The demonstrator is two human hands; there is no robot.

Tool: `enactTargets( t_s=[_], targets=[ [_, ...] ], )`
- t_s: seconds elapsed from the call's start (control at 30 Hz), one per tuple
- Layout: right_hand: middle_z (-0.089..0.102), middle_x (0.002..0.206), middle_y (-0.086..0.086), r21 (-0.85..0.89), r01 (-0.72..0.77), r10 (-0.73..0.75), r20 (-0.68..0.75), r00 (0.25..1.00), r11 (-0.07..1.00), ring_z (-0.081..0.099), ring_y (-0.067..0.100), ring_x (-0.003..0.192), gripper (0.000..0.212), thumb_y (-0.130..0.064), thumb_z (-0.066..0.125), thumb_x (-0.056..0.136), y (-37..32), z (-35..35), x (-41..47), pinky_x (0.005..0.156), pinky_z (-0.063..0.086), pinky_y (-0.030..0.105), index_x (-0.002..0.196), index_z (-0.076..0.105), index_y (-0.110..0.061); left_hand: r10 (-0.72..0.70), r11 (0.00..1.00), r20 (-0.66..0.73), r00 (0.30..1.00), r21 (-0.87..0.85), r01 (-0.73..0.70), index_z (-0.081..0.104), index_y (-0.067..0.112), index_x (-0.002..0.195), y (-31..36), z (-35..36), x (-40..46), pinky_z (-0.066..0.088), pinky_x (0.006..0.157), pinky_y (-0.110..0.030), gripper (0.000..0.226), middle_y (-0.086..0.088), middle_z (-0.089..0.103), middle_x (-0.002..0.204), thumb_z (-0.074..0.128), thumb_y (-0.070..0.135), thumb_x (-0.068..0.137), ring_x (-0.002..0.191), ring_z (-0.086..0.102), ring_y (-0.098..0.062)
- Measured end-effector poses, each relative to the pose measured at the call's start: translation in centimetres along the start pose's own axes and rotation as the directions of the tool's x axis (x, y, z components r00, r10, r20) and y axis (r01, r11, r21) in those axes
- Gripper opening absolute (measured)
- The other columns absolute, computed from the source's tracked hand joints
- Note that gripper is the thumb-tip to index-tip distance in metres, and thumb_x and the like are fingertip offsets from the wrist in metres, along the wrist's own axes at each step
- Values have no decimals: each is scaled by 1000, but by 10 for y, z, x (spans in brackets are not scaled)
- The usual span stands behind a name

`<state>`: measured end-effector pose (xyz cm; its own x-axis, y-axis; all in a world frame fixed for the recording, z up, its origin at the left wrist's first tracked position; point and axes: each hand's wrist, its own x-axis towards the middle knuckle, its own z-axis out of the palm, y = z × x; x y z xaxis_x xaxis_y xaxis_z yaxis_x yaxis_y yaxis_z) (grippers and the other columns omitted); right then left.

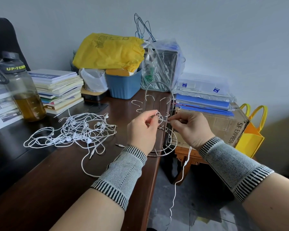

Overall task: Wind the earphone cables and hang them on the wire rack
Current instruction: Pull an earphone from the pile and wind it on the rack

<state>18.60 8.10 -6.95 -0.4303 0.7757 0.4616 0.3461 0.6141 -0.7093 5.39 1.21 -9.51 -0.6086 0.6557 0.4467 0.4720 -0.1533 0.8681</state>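
off to the left of my fingers the tangled pile of earphones [73, 130] lies on the desk [65, 172], not yet wound. my left hand [141, 129] pinches a small loop of white earphone cable [158, 115] between curled fingertips, just in front of the wire rack [158, 104]. my right hand [190, 129] pinches the same cable, whose loose tail hangs below it off the desk edge. i judge i'm mid-wind; next comes feeding the tail around the loop, then hooking it on.
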Motion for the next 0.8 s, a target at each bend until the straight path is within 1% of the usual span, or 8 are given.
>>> enactTargets(
  t_s=[0.1, 0.17, 0.27, 0.33, 0.47, 0.57, 0.67, 0.8],
  targets=[
    [58, 50, -23, -11, 21, -21, 39, 999, 1000, 54, -5, 50, 9, -12, 68, 85, 3, 2, -3, 52, 39, 6, 82, 76, -15, 2, 1000, -4, 1000, 22, -2, 72, 28, 100, 0, 0, -1, 52, 74, -22, 12, 7, 72, 79, 66, 25, 90, 79, 69, -10],
    [59, 52, -23, -27, 22, -20, 73, 997, 999, 55, -10, 53, 7, -13, 68, 85, 5, 3, -5, 52, 38, 3, 83, 75, -14, 3, 1000, -9, 1000, 25, -3, 71, 28, 98, 1, 1, -1, 53, 76, -28, 9, 7, 71, 78, 67, 25, 89, 77, 68, -11],
    [63, 67, -16, -56, 16, -10, 113, 994, 998, 57, -10, 59, 7, -15, 67, 87, 7, 6, -6, 56, 41, 4, 83, 73, -15, 9, 1000, -15, 1000, 16, -8, 69, 29, 94, 2, 0, -1, 54, 75, -30, 7, 8, 70, 77, 70, 25, 88, 75, 67, -12],
    [64, 68, -11, -51, -2, 10, 141, 990, 999, 56, -8, 57, 9, -14, 65, 88, 7, 7, -6, 56, 42, 5, 80, 69, -17, 10, 1000, -11, 1000, 3, -10, 69, 31, 91, 1, 0, -1, 54, 75, -28, 8, 10, 70, 78, 71, 25, 87, 76, 67, -9],
    [65, 66, -3, -18, -64, 66, 169, 983, 998, 51, -4, 46, 14, -9, 62, 86, 3, 7, -7, 47, 37, 8, 75, 66, -17, 26, 1000, -8, 1000, 3, -26, 74, 27, 95, 0, 0, -1, 52, 73, -15, 9, 15, 69, 79, 71, 23, 87, 77, 66, 0],
    [68, 69, 3, 56, -99, 87, 178, 980, 994, 52, -1, 47, 18, -4, 56, 89, 0, 7, -7, 48, 41, 11, 85, 67, -16, 33, 999, -2, 999, 28, -32, 74, 27, 97, 0, 0, -2, 48, 71, -9, 10, 14, 71, 82, 70, 24, 88, 77, 65, 1],
    [59, 62, 1, 76, -85, 71, 172, 982, 993, 51, 12, 56, 23, -5, 52, 91, -2, 7, -8, 57, 45, 20, 86, 67, -22, 68, 994, -18, 998, 92, -66, 74, 27, 100, 0, -1, -3, 39, 67, 1, 12, 13, 72, 86, 66, 25, 91, 77, 61, 2],
    [47, 53, -9, 60, -17, 7, 163, 987, 998, 41, 2, 44, 17, -17, 58, 94, -2, 9, -9, 48, 36, 11, 82, 69, -16, 123, 986, -12, 992, 119, -121, 74, 27, 103, 0, -4, -6, 37, 64, 0, 15, 16, 70, 83, 63, 30, 93, 73, 56, 10]
  ],
)
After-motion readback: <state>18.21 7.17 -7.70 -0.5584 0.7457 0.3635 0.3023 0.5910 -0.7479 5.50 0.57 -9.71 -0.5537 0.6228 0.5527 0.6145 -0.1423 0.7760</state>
